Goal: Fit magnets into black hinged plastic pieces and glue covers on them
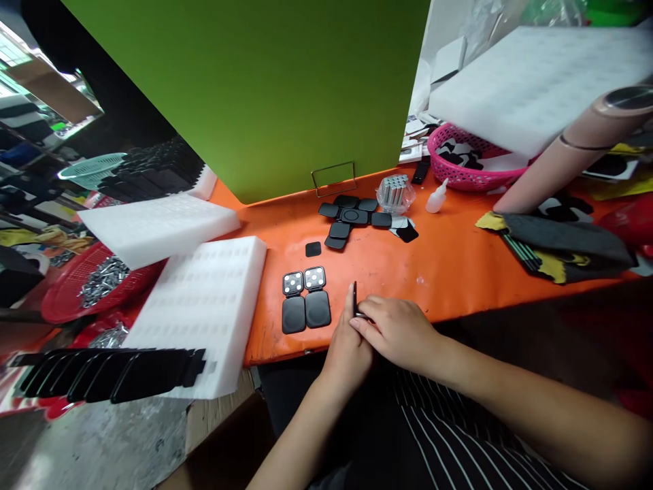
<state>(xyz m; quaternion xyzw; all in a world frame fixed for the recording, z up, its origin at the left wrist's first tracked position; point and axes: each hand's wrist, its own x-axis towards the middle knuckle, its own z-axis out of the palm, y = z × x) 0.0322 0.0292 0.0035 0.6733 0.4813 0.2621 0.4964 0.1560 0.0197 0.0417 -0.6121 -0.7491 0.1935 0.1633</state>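
My left hand (349, 350) and my right hand (400, 332) meet at the front edge of the orange table. Between them stands a thin black flat piece (355, 297), seen edge-on. The left fingers lie along one side of it, and the right fingers curl against the other; its faces are hidden. Just left of the hands lie two black folding pads (317, 308) (293, 315), unfolded side by side, with white dots on their small upper plates. A small black square (313, 249) rests above them. Farther back is a loose pile of black pads (354, 216).
A green panel (286, 102) rises behind the table (377, 272). White foam blocks (204, 292) and a red basket of metal parts (56, 292) stand left. Rightward are a wrapped bundle of metal cylinders (396, 194), a dropper bottle (436, 199), a pink basket (474, 178) and a pink flask (556, 163).
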